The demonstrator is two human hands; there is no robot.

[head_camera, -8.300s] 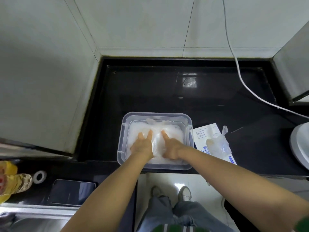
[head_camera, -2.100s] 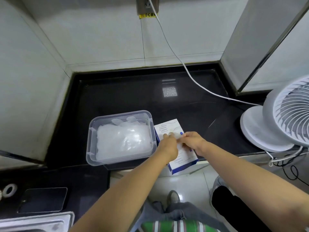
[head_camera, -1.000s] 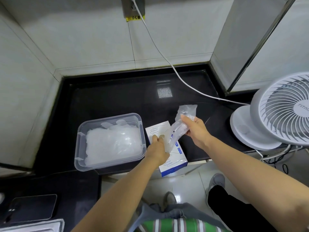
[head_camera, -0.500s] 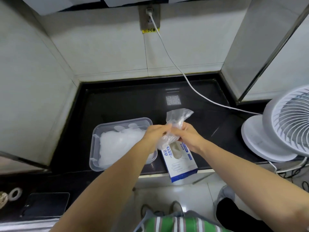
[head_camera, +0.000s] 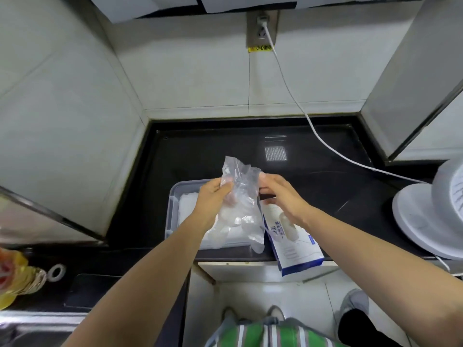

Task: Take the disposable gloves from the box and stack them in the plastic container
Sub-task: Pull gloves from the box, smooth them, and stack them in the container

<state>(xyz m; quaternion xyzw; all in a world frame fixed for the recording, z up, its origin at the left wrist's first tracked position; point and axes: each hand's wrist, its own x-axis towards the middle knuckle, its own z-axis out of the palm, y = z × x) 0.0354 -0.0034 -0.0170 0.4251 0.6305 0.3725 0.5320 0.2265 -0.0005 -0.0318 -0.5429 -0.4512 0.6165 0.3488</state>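
Over the black counter (head_camera: 200, 151), right above the plastic container (head_camera: 175, 194), a person is holding up 1 clear disposable glove (head_camera: 241, 194) with both hands. The left hand (head_camera: 213, 196) is pinching the glove's left edge near the cuff, with thumb and fingers curled onto the film. The right hand (head_camera: 280, 194) is gripping the right edge the same way, so the glove is hanging spread between the 2 of them. The cuff end is pointing up and away, and the glove's fingers are dangling down over the container's near right corner.

The container is sitting close to the counter's front edge with a whitish stack of gloves (head_camera: 186, 209) lying inside, though the left arm is hiding a good chunk of it. The glove box (head_camera: 295, 249), white with blue sides, is lying just beside the container on the right, its near end poking out past the counter edge.

Off to the right a white fan (head_camera: 431, 216) is standing on the counter, and a white cable (head_camera: 313, 128) is running from the wall outlet (head_camera: 261, 28) down toward it. Down at the left a tape roll (head_camera: 57, 272) is lying next to a yellow bottle (head_camera: 15, 276).
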